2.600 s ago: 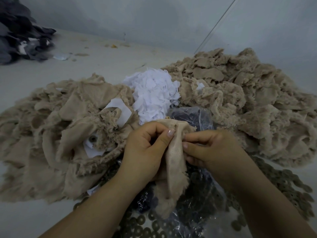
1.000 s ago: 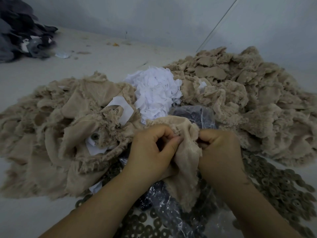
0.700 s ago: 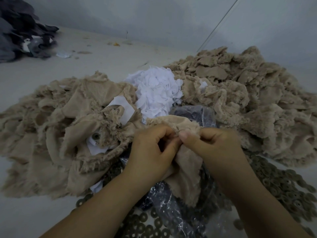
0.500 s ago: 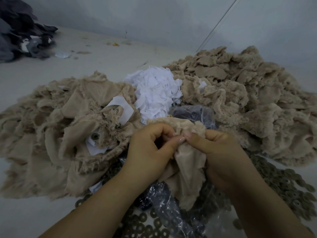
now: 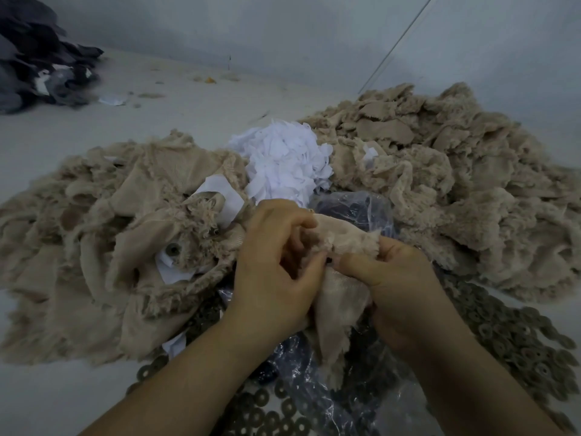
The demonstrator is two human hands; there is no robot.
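right hand [image 5: 405, 291]: fingers behind cloth [image 5: 341, 297] | dark pile [image 5: 37, 67]: cut by left edge | rings [image 5: 284, 407]: cut by bottom edge

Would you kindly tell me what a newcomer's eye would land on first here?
In the centre, the left hand and right hand pinch a frayed beige fabric piece. Behind them a bright white scrap pile stands out between the left beige heap and the right beige heap.
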